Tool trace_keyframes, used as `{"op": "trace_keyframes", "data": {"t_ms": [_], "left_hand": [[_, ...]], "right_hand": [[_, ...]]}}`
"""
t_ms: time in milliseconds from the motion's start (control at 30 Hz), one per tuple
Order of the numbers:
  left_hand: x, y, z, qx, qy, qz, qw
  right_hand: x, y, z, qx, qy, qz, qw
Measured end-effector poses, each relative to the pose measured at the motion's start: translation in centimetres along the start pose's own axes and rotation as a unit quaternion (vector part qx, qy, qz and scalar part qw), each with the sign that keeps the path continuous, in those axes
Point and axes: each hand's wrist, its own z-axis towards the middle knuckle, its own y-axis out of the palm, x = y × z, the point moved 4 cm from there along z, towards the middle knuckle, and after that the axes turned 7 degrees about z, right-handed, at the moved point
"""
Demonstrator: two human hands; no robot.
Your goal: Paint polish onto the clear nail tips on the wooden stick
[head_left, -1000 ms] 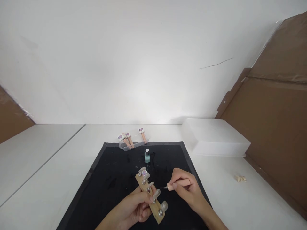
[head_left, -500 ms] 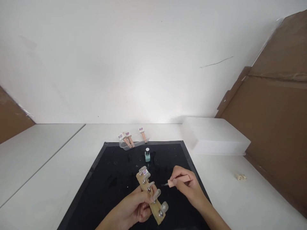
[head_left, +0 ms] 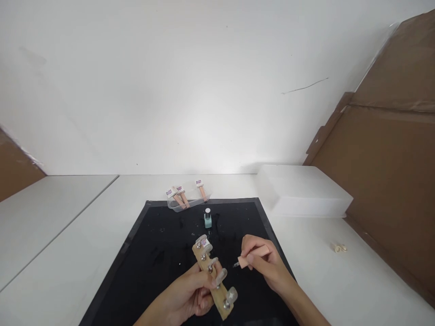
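My left hand (head_left: 190, 296) is closed round a wooden strip (head_left: 213, 280) that carries several clear false nail tips on metal pegs, held tilted over the black mat (head_left: 163, 253). My right hand (head_left: 263, 265) pinches a peach-coloured nail polish brush cap (head_left: 253, 256), its small dark brush tip pointing left, a short way from the strip's middle tips. An open mint-green polish bottle (head_left: 207, 218) stands upright on the mat beyond the strip.
A clear tray (head_left: 186, 201) with several peach-handled sticks lies at the mat's far edge. A translucent white lidded box (head_left: 302, 192) sits at the right. A small pale object (head_left: 339, 247) lies on the white table. Brown cardboard (head_left: 390, 172) walls the right side.
My right hand with the brush cap drew slightly away from the strip and then settled near it again. The strip in my left hand barely moved.
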Motion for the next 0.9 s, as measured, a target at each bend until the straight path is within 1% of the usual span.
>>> {"op": "trace_keyframes", "data": {"t_ms": [67, 133, 233, 300, 400, 467, 500, 567, 633, 667, 733, 833, 900], "left_hand": [[0.1, 0.1, 0.0, -0.002, -0.002, 0.003, 1.0], [0.2, 0.3, 0.0, -0.014, -0.001, 0.006, 1.0], [0.3, 0.3, 0.2, -0.026, 0.006, 0.004, 1.0], [0.3, 0.3, 0.3, -0.03, 0.008, 0.009, 0.999], [0.1, 0.3, 0.4, -0.038, 0.007, 0.027, 0.999], [0.1, 0.4, 0.4, -0.039, 0.006, 0.041, 0.998], [0.1, 0.5, 0.4, -0.038, 0.006, 0.049, 0.998], [0.2, 0.7, 0.3, -0.034, 0.01, 0.066, 0.997], [0.3, 0.8, 0.3, -0.029, 0.014, 0.078, 0.996], [0.4, 0.8, 0.3, -0.028, 0.016, 0.082, 0.996], [0.5, 0.9, 0.4, -0.028, 0.019, 0.088, 0.996], [0.4, 1.0, 0.5, -0.024, 0.02, 0.109, 0.994], [0.4, 1.1, 0.5, -0.016, 0.027, 0.142, 0.989]], "right_hand": [[0.0, 0.2, 0.0, -0.023, -0.008, 0.006, 1.0], [0.0, 0.4, 0.1, -0.034, 0.0, -0.001, 0.999], [0.3, 0.2, 0.2, -0.009, 0.022, -0.004, 1.0], [0.6, -0.1, 0.2, 0.004, 0.022, 0.011, 1.0], [0.7, 0.0, 0.0, -0.023, 0.016, 0.033, 0.999], [0.8, 0.1, -0.1, -0.035, 0.027, 0.027, 0.999], [0.9, 0.1, 0.0, -0.03, 0.04, 0.018, 0.999], [1.1, 0.0, 0.0, 0.003, 0.063, 0.008, 0.998], [1.2, -0.3, 0.0, 0.034, 0.07, 0.022, 0.997], [1.2, -0.3, 0.0, 0.037, 0.067, 0.034, 0.997], [1.1, -0.3, 0.0, 0.019, 0.056, 0.05, 0.997], [1.4, -0.1, 0.0, -0.014, 0.07, 0.026, 0.997], [1.6, -0.4, 0.1, 0.007, 0.081, 0.007, 0.997]]}}
